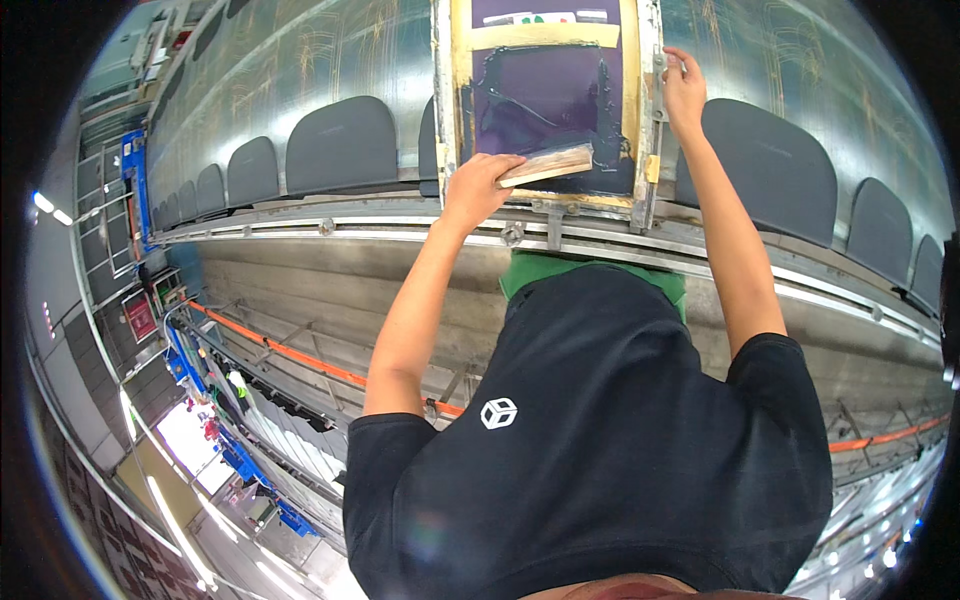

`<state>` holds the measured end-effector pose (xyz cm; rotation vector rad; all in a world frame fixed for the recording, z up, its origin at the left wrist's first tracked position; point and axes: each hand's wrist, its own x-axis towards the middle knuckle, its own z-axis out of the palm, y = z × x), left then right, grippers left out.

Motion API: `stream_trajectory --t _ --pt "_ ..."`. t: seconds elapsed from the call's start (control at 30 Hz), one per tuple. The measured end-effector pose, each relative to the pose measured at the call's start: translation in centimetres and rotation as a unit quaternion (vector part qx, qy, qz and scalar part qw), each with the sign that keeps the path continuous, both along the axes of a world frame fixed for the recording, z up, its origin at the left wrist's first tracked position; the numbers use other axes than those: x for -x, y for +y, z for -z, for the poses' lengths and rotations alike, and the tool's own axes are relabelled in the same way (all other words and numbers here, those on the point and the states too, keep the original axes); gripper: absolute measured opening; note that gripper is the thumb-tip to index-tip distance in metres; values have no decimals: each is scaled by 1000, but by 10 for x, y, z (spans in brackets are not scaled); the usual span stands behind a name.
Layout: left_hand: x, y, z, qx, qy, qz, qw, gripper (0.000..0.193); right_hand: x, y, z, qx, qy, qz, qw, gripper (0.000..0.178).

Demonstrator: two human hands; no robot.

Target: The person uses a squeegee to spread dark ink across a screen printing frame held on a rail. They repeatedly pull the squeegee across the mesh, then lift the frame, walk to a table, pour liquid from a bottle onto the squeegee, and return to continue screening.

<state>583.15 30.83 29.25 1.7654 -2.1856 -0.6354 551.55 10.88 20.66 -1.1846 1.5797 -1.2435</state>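
A screen-printing frame (458,70) with yellow-taped edges and a metal rim lies at the top centre, its mesh (550,95) covered in dark purple ink. My left hand (478,186) is shut on a wooden-handled squeegee (548,165), which rests across the lower part of the inked mesh. My right hand (683,88) grips the frame's right metal edge. Just below the frame, a green cloth (535,268) shows above my black shirt.
Dark grey rounded pallets stand in a row on both sides of the frame, the nearest on the left (342,145) and right (772,160). A metal rail (300,225) runs under them. Lower down, an orange hose (300,355) crosses metal struts.
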Motion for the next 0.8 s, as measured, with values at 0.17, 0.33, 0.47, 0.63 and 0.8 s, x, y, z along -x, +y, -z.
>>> stream_trajectory --t 0.17,0.33,0.47,0.63,0.8 --pt "-23 -1 -5 -3 5 -25 1000 47 -29 -1 5 13 -8 14 1000 21" --pt "-37 -2 -3 45 40 -87 994 51 -35 -1 4 -11 43 26 999 22" --pt "-44 -4 -1 66 27 -92 993 57 -37 -9 10 -25 73 33 996 23" --pt "-52 11 12 84 -48 10 995 69 -36 -13 31 -38 90 31 995 25" --pt "-48 41 9 63 -80 98 990 72 -34 -12 27 -63 105 17 992 24"
